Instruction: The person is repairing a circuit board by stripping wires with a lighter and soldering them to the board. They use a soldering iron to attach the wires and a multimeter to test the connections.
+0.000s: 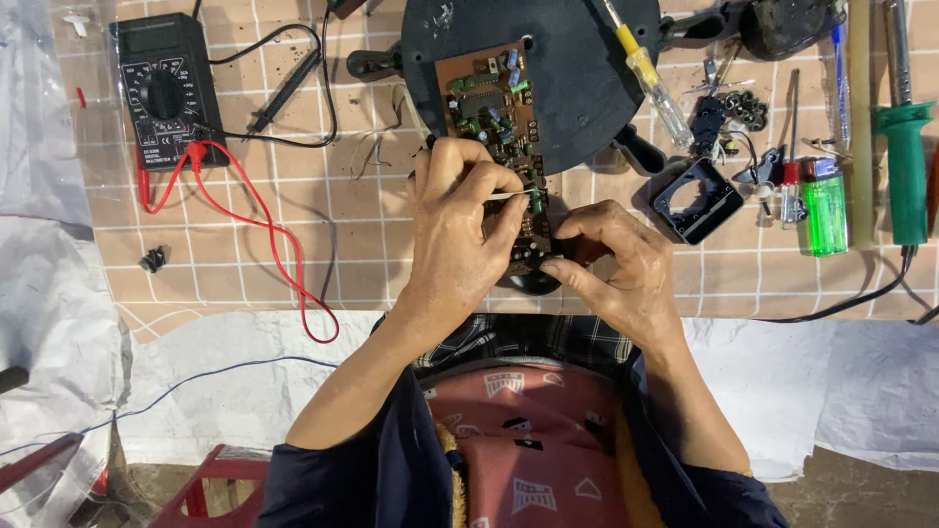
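Head view: your left hand (460, 230) pinches a thin pale wire (509, 195) over the brown circuit board (489, 103) on the tiled surface (293, 196). Your right hand (611, 259) grips the board's near edge. Board looks light, stiff, fragile (hold edges, not components).

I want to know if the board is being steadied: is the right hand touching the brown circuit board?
Touching. The head view shows the right hand pinching the near end of the brown circuit board between thumb and fingers, with no gap visible.
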